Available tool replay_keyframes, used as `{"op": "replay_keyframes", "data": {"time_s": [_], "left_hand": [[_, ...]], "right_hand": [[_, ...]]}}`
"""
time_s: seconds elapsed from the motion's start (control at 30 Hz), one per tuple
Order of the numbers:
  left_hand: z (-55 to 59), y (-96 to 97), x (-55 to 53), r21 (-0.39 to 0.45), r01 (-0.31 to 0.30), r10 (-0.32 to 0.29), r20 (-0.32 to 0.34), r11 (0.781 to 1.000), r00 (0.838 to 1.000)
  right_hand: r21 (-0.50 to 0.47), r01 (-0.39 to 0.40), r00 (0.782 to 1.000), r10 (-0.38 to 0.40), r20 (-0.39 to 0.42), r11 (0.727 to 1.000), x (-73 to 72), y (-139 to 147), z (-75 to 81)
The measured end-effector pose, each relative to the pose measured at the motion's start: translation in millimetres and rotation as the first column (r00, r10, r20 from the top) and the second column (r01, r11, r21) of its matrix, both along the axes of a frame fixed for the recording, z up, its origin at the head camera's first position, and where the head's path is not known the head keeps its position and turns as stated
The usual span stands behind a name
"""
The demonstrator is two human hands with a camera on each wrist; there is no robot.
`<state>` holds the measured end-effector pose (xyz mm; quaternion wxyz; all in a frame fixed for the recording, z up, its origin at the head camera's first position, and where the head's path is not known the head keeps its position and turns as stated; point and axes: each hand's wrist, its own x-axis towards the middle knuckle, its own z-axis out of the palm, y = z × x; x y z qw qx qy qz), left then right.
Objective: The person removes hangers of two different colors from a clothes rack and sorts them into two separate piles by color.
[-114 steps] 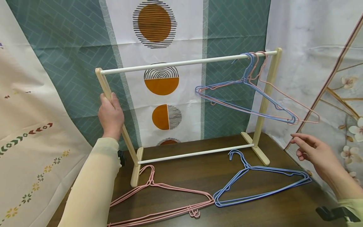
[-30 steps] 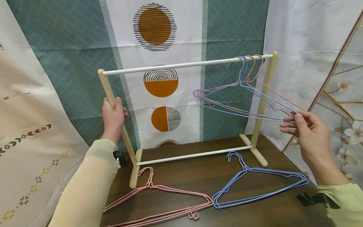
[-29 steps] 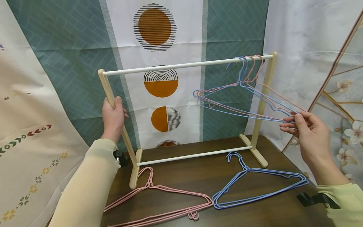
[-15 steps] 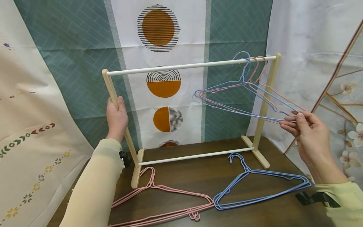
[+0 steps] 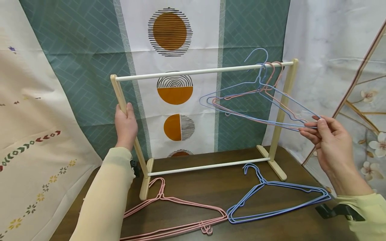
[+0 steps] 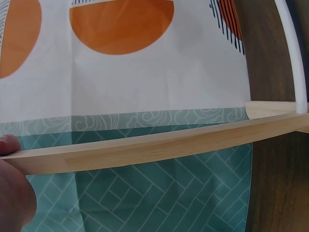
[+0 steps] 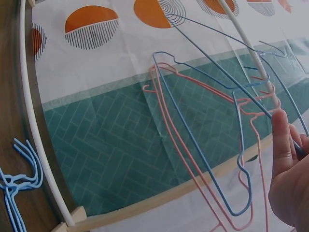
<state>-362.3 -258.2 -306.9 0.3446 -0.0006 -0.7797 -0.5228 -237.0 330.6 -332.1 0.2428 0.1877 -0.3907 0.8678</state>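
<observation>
A light wood rack with a white top rail [image 5: 196, 71] stands on the table. My left hand [image 5: 126, 127] grips its left post [image 6: 159, 144] partway up. My right hand [image 5: 336, 144] pinches the right corner of a blue hanger between thumb and fingers. This hanger's hook [image 5: 258, 49] is raised above the rail, near the right end. Behind it another blue hanger [image 7: 250, 188] stays hooked on the rail, its corner close to my right fingers in the head view. Two pink hangers [image 5: 282, 67] hang farther right, beside the right post [image 5: 282, 110].
A stack of pink hangers [image 5: 193, 202] lies on the dark table [image 5: 238, 231] at the front left. Stacked blue hangers [image 5: 292, 183] lie at the front right, below the hung ones. Patterned cloths [image 5: 90, 83] enclose the back and sides.
My right hand, low and empty at first, took the front blue hanger's corner. Its hook then rose off the rail. My left hand keeps its grip on the post.
</observation>
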Motion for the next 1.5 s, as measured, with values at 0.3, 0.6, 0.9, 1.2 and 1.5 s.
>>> {"op": "replay_keyframes", "data": {"time_s": [0.3, 0.6, 0.9, 1.2, 1.5], "left_hand": [[-3.7, -2.9, -0.4, -0.013, 0.001, -0.001, -0.020, 1.000, 1.000], [-1.9, -1.6, 1.6, -0.012, 0.013, -0.013, -0.028, 1.000, 1.000], [-1.3, -1.9, 1.9, 0.005, 0.023, -0.023, -0.010, 1.000, 1.000], [-1.9, -2.1, 2.9, 0.006, 0.009, -0.009, -0.005, 1.000, 1.000], [-2.3, -2.1, 0.9, -0.004, 0.011, -0.011, -0.006, 1.000, 1.000]], "right_hand": [[0.042, -0.052, 0.998, 0.051, 0.027, 0.998, 7.7, -1, -1.7], [0.136, -0.078, 0.997, 0.075, 0.031, 0.988, 17.3, 9, -15.1], [0.195, -0.105, 0.984, 0.074, 0.161, 0.975, 24.2, 23, -36.0], [0.287, -0.145, 0.965, 0.071, 0.254, 0.947, 25.5, 41, -54.9], [0.324, -0.190, 0.935, 0.070, 0.348, 0.927, 26.2, 62, -78.0]]}}
